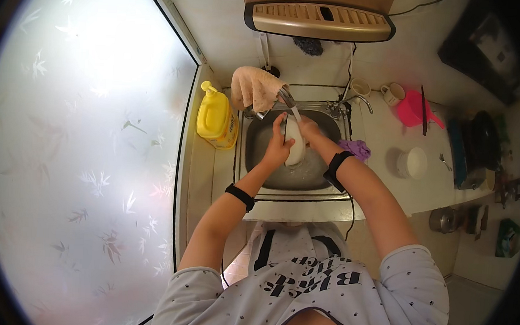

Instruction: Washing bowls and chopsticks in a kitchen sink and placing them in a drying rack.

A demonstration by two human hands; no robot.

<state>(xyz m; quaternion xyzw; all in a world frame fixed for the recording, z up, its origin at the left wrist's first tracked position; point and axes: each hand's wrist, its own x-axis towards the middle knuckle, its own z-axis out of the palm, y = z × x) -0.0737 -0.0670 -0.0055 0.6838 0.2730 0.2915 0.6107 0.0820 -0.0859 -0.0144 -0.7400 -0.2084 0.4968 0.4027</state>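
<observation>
Both of my hands are over a stainless steel sink (pixel 255 171). My left hand (pixel 280 145) grips the left side of a white bowl (pixel 294 146), its thumb across the near wall. At the bowl's far right side is my right hand (pixel 309 129), its fingers partly hidden behind it. The bowl is tilted on edge, so its inside cannot be seen well. Water runs from the faucet spout (pixel 286 97) onto the bowl and right hand. A peach-coloured cloth (pixel 253 86) hangs over the faucet. Some water splashes in the basin below.
A yellow detergent jug (pixel 213 117) stands left of the sink, beside frosted glass (pixel 108 153). On the right counter are a purple cloth (pixel 355 149), a white cup (pixel 412 164), a fork (pixel 445 162), a mug (pixel 392 94) and a pink dipper (pixel 410 110). A slim second tap (pixel 362 101) rises at the sink's back-right corner.
</observation>
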